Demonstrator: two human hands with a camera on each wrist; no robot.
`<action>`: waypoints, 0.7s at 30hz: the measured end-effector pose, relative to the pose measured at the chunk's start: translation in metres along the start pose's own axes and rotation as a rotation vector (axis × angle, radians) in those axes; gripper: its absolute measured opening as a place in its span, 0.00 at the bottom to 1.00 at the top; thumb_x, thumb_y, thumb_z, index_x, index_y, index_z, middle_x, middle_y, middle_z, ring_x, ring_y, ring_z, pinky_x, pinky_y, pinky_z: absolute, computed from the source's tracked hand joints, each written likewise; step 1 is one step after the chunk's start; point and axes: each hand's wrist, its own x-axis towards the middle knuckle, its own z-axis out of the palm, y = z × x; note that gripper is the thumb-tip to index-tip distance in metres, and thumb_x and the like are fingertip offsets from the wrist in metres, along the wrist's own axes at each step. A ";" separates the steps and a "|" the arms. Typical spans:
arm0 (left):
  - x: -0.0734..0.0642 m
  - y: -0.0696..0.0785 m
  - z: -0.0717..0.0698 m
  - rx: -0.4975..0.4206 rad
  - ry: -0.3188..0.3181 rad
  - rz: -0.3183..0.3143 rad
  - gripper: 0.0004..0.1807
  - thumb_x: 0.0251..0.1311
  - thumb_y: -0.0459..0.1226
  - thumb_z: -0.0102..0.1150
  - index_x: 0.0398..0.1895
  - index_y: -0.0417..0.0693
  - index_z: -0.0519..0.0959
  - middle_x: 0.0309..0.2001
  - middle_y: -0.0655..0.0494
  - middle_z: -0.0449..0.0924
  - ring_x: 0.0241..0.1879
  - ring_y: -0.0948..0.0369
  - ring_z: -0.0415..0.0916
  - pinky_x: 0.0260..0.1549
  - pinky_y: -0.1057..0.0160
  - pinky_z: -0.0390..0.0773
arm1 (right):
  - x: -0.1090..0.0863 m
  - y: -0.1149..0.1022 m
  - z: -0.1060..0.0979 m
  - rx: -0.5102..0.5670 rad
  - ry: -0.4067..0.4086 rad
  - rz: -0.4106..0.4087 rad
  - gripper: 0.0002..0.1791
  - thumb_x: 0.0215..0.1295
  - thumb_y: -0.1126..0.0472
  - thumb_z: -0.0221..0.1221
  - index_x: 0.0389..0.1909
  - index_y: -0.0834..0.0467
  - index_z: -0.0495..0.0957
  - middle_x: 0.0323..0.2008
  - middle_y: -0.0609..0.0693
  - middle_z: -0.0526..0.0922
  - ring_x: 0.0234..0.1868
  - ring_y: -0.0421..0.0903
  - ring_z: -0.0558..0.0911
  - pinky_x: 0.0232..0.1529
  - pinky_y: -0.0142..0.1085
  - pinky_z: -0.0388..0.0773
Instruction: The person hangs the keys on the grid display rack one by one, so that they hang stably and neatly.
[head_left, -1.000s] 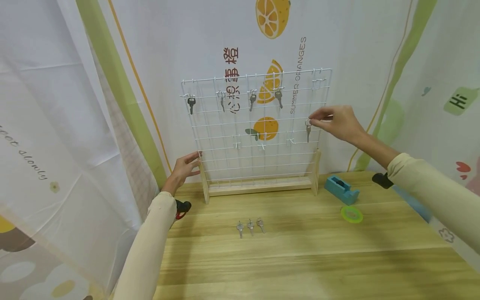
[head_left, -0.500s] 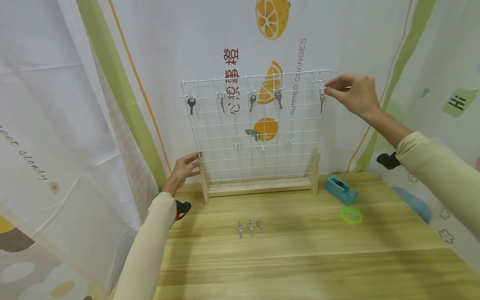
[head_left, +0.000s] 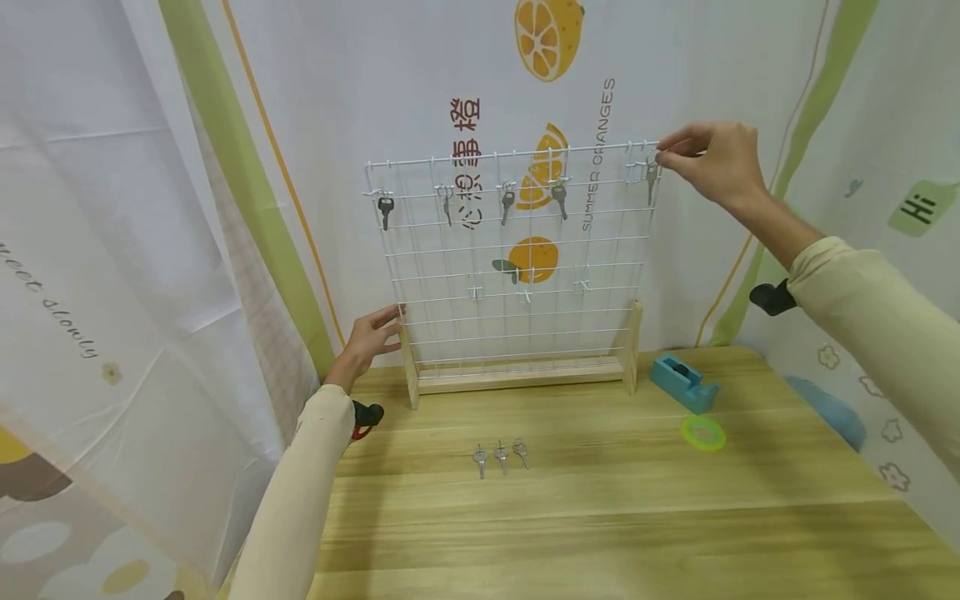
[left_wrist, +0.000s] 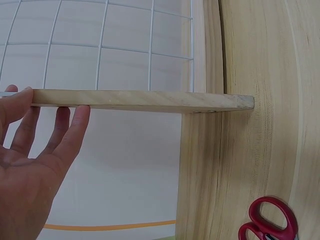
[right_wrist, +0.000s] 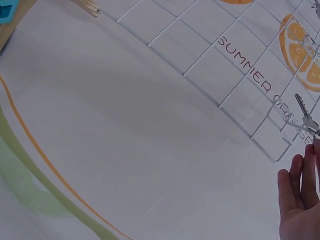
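Silver key (head_left: 651, 185) pinched in right hand (head_left: 712, 162), raised it from below to beside the white hook (head_left: 636, 165), seemingly nearer hanging, while gripping the wooden post (left_wrist: 145, 99) with left hand (head_left: 369, 336).

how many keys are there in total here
8 in view: four keys hang along the upper part of the rack, one key is held by the right hand, and three keys lie side by side on the table.
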 end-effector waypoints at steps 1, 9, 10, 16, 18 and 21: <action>0.000 0.000 0.000 0.001 0.001 0.000 0.30 0.80 0.31 0.49 0.82 0.46 0.59 0.81 0.45 0.55 0.76 0.45 0.60 0.65 0.48 0.78 | 0.001 0.000 0.000 -0.001 -0.002 0.009 0.16 0.71 0.54 0.67 0.50 0.62 0.89 0.42 0.53 0.91 0.29 0.15 0.72 0.38 0.22 0.68; 0.001 -0.002 -0.001 0.000 0.000 -0.009 0.31 0.80 0.32 0.50 0.82 0.46 0.58 0.81 0.46 0.54 0.76 0.45 0.60 0.65 0.48 0.78 | 0.004 0.005 0.004 0.012 -0.023 0.057 0.17 0.71 0.55 0.66 0.52 0.64 0.88 0.45 0.56 0.90 0.29 0.18 0.72 0.54 0.32 0.68; 0.001 -0.001 -0.001 -0.001 0.000 -0.010 0.31 0.80 0.31 0.50 0.82 0.46 0.58 0.82 0.47 0.54 0.76 0.45 0.60 0.66 0.48 0.77 | 0.004 0.006 0.005 0.010 -0.027 0.064 0.17 0.71 0.55 0.66 0.52 0.63 0.87 0.45 0.56 0.90 0.30 0.18 0.72 0.51 0.32 0.68; -0.001 0.002 0.000 0.003 0.002 0.000 0.30 0.80 0.31 0.50 0.82 0.46 0.60 0.81 0.46 0.54 0.76 0.44 0.60 0.66 0.46 0.77 | 0.005 0.008 0.014 0.015 -0.047 0.081 0.17 0.71 0.55 0.65 0.52 0.63 0.87 0.45 0.56 0.90 0.30 0.19 0.73 0.50 0.34 0.71; -0.001 0.002 0.000 0.004 -0.004 0.003 0.31 0.80 0.31 0.50 0.82 0.46 0.59 0.82 0.46 0.53 0.77 0.44 0.59 0.66 0.46 0.77 | 0.005 0.009 0.018 0.014 -0.049 0.084 0.17 0.71 0.55 0.65 0.52 0.63 0.87 0.47 0.60 0.89 0.30 0.20 0.73 0.52 0.33 0.69; -0.002 0.002 0.000 -0.003 -0.011 -0.003 0.31 0.80 0.31 0.50 0.82 0.45 0.58 0.82 0.46 0.53 0.77 0.44 0.59 0.66 0.47 0.77 | 0.007 0.011 0.022 0.002 -0.047 0.087 0.17 0.72 0.55 0.65 0.53 0.63 0.88 0.48 0.62 0.88 0.31 0.21 0.73 0.51 0.33 0.68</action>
